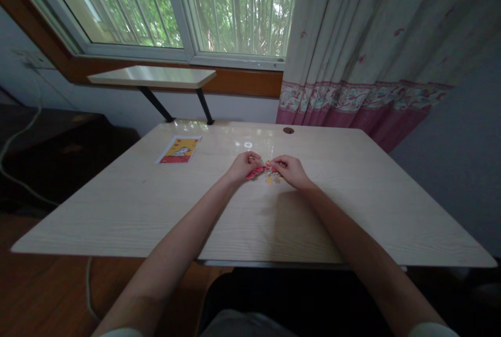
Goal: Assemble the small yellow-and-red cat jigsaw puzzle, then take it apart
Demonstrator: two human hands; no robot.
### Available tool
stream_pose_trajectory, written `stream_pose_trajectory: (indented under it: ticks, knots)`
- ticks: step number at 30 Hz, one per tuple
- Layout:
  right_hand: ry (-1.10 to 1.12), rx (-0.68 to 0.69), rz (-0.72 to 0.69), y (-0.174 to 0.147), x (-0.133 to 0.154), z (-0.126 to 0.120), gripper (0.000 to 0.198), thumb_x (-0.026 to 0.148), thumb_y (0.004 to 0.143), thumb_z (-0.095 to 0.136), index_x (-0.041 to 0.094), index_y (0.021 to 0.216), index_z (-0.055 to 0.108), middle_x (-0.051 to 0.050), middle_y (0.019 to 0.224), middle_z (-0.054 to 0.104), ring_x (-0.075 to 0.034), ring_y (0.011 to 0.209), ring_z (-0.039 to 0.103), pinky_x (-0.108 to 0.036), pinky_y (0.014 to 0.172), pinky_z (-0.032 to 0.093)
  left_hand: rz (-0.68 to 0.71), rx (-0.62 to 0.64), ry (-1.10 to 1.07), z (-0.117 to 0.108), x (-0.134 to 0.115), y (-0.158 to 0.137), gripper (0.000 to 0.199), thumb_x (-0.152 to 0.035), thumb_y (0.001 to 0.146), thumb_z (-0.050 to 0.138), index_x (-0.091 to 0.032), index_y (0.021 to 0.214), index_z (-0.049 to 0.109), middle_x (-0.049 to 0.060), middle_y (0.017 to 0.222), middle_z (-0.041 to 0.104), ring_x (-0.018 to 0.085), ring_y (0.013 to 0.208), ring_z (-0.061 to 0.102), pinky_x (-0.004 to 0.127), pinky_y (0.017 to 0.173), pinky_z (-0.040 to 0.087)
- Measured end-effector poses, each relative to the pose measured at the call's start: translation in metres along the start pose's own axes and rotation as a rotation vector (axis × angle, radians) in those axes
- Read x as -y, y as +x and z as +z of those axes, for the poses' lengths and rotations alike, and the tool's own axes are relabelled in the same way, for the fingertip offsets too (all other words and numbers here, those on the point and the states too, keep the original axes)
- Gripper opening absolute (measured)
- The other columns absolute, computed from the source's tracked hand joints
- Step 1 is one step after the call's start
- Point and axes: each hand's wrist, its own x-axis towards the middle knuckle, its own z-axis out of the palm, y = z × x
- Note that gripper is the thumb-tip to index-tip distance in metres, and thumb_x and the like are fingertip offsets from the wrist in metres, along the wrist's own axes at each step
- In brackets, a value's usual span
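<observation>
A small heap of red, yellow and pale jigsaw puzzle pieces (270,179) lies on the tabletop between my two hands. My left hand (246,165) is at its left side, thumb and fingers pinched on red puzzle pieces (255,172). From the right, my right hand (290,168) reaches in with its fingertips closed on a puzzle piece that they mostly cover. The hands are close together, and single pieces are too small to tell apart.
A printed picture card (180,150), yellow and red with an animal figure, lies at the back left of the pale wooden table (176,217). Behind it stands a raised shelf (152,76) on black legs. A round cable hole (288,130) sits near the back edge, below the curtain (344,65).
</observation>
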Motion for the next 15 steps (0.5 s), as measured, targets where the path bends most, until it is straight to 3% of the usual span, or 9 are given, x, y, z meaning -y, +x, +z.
stream_pose_trajectory:
  ticks: [4,15]
  knots:
    - [-0.110,-0.015,-0.118,-0.001,0.007,0.000,0.022,0.036,0.079,0.056,0.019,0.073,0.069,-0.007,0.077,0.066,-0.018,0.077,0.055,-0.031,0.076,0.040,0.063,-0.076,-0.054,0.004,-0.003,0.000,0.028,-0.023,0.055,0.076,-0.013,0.066,0.052,-0.004,0.046,0.055,0.006,0.038,0.048,0.016,0.039,0.034]
    - [0.286,0.059,0.124,-0.003,0.014,0.015,0.035,0.048,0.072,0.058,0.014,0.073,0.069,-0.002,0.063,0.064,-0.010,0.053,0.050,-0.022,0.051,0.039,0.140,-0.075,-0.103,0.014,-0.003,-0.002,0.032,-0.033,0.053,0.077,-0.011,0.072,0.064,0.000,0.058,0.062,0.011,0.052,0.056,0.021,0.051,0.044]
